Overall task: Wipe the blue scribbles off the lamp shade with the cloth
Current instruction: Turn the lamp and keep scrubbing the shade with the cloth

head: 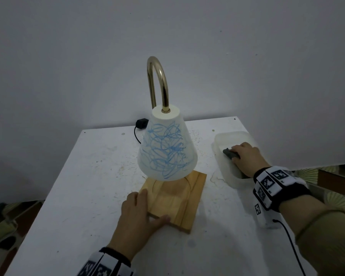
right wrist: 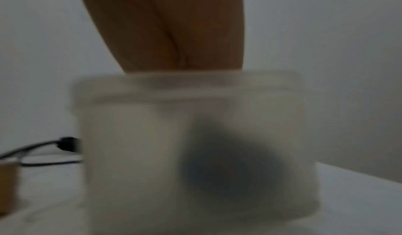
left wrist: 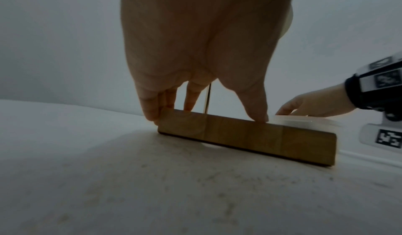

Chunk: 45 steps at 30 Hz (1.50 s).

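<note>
A lamp stands mid-table with a white cone shade point(head: 165, 150) covered in blue scribbles, a curved brass neck point(head: 157, 80) and a square wooden base point(head: 175, 200). My left hand point(head: 154, 206) rests on the base's near-left corner, with straight fingers along the left edge and the thumb on the front edge point(left wrist: 245, 139). My right hand point(head: 237, 154) reaches into a translucent plastic tub point(head: 221, 140) and grips a dark grey cloth point(head: 230, 153). The right wrist view is blurred. The cloth point(right wrist: 228, 170) shows there only as a dark patch through the tub wall point(right wrist: 130, 152).
The white table point(head: 78, 196) is speckled and ends against a plain wall. A black plug and cable point(head: 141, 123) lie behind the lamp. A wet mark point(head: 217, 178) sits between base and tub. The table's right edge runs just past the tub.
</note>
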Motion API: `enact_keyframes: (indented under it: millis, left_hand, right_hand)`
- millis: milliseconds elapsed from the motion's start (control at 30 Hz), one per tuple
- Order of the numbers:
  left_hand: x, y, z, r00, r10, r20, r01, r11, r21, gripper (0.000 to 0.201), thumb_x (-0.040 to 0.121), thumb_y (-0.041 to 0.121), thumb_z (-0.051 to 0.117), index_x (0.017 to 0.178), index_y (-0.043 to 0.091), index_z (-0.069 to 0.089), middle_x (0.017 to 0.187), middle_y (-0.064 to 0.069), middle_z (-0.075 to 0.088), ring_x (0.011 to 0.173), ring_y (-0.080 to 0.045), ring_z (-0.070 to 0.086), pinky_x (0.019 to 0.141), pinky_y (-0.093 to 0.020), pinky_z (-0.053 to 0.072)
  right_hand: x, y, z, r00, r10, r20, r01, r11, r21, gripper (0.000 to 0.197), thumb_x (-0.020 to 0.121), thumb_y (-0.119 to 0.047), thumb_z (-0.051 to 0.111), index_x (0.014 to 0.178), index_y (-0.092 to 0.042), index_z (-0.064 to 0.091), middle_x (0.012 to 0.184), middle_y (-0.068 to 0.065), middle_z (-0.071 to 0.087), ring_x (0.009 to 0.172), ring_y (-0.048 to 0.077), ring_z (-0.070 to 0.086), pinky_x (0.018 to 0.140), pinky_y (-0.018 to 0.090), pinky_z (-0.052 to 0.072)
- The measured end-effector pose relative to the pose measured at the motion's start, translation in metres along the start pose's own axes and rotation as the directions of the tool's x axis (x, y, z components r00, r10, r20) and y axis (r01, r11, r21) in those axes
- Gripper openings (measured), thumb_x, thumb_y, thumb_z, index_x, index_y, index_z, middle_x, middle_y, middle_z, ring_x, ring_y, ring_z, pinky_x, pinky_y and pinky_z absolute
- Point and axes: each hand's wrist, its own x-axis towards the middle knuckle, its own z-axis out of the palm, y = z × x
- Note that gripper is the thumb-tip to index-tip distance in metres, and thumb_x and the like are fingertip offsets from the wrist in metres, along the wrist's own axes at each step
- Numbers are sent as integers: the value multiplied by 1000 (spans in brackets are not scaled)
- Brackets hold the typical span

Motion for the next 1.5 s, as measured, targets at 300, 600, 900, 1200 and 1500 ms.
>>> enact_keyframes:
  millis: [300, 600, 900, 1200, 1500]
  left_hand:
    - [1, -1, -6, 999, 19, 48, -11, 988, -152, 87, 81, 55, 60, 148, 20, 17, 153, -1, 15, 139, -21, 22, 112, -32, 24]
    - [-6, 2, 2, 998, -34, 46, 42, 982, -185, 82, 85, 53, 55, 149, 17, 17, 155, -3, 12, 141, -23, 19, 114, -36, 25]
    - [2, 1, -9, 992, 34, 119, -10, 981, -195, 108, 62, 79, 49, 147, 20, 17, 156, 0, 6, 142, -22, 16, 116, -36, 22]
    - [11, 16, -12, 982, 96, 165, -81, 992, -93, 94, 82, 57, 59, 149, 21, 4, 158, 1, -6, 143, -24, 13, 115, -35, 12]
    - [11, 20, -18, 973, 73, 219, -61, 996, -60, 101, 84, 54, 58, 149, 13, -8, 158, -3, -12, 145, -21, 4, 117, -33, 7]
  right_hand:
    - [-15, 1, 9, 987, -67, -147, 77, 995, 67, 34, 90, -22, 53, 122, -12, 56, 125, 10, 52, 115, 32, 45, 88, 37, 36]
    - [-1, 3, 11, 994, 87, -58, -89, 996, -27, 42, 88, -30, 59, 126, -14, 51, 125, 11, 43, 113, 34, 39, 91, 38, 39]
    - [11, -2, 10, 994, 56, -89, -64, 994, -89, 22, 94, -17, 46, 109, -2, 49, 122, 17, 43, 98, 36, 53, 77, 37, 41]
    - [-49, -41, -41, 914, 132, -384, 200, 677, 708, 12, 88, -18, 55, 99, -12, 52, 101, 3, 52, 80, 17, 54, 69, 30, 43]
    - [-127, -110, -22, 864, 69, -499, 458, 304, 835, 20, 89, -24, 59, 106, -16, 65, 105, 1, 62, 96, 4, 57, 84, 13, 44]
